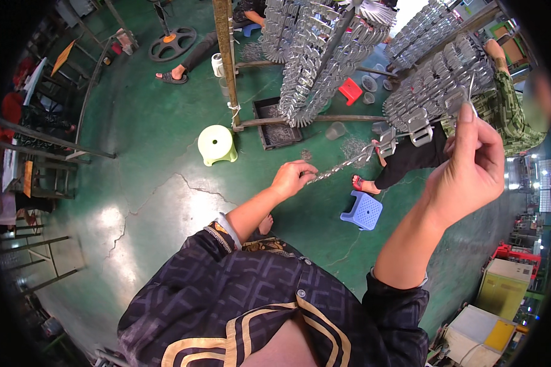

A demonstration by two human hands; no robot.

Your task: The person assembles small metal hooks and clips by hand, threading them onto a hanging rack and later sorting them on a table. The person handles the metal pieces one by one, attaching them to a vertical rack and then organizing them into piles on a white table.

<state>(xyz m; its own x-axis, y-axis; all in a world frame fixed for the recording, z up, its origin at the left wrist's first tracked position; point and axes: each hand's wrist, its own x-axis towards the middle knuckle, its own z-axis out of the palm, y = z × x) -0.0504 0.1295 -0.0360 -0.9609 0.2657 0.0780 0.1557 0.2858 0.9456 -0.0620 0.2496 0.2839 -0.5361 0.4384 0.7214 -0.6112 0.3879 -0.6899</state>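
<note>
Green floor [141, 153], cracked and shiny, runs all around the black crate [283, 144]. Left of that crate: yellow-green stool [217, 143]. Hanging silver metal bunches [315, 67] block part of it from view. Off to its right, a red stool [350, 91] and a co-worker [509, 113]; nearer me, a blue stool [366, 211]. Strung metal strand [386, 142] sits front-right of it, left hand [295, 178] pinching one end, right hand [469, 165] the other.

Around me: green floor [159, 122], cracked. Yellow-green stool [218, 151] ahead, slightly left; black tray [283, 143] just past it, clear cup [335, 130] beside the tray. Blue stool [366, 211] to my right, near a co-worker [519, 119] in patterned green. Red stool [350, 92] further out. Black wheel-shaped base [172, 44] far left.
</note>
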